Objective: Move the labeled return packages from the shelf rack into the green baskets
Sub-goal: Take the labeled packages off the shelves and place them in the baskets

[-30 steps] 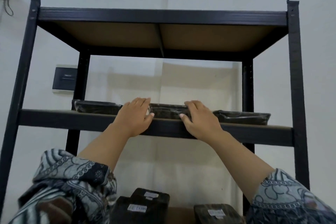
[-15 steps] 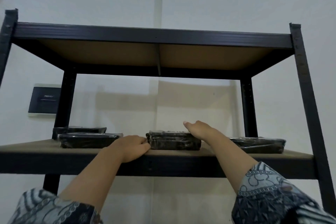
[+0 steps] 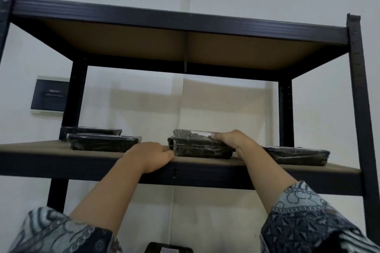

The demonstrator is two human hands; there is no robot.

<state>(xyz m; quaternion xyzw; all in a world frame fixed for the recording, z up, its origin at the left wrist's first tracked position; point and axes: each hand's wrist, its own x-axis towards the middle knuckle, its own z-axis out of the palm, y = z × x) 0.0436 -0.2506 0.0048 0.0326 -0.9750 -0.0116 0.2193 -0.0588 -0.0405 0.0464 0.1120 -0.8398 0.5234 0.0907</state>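
1. Labeled package (image 3: 197,147) sits at the front edge of the middle shelf (image 3: 41,162), between the two hands, with its white label (image 3: 200,133) on top.
2. The right hand (image 3: 232,139) grasps its right end, thumb over the top beside the label.
3. The left hand (image 3: 150,156) is curled at the shelf edge, thumb touching the package's left corner. I can't tell whether it grips.
4. Left of the left fingers lies a wrapped package (image 3: 102,144), with a rear package (image 3: 90,130) behind it. Right of the right fingers lies a flat package (image 3: 296,155).
5. Farthest back is a dark wall panel (image 3: 49,94).
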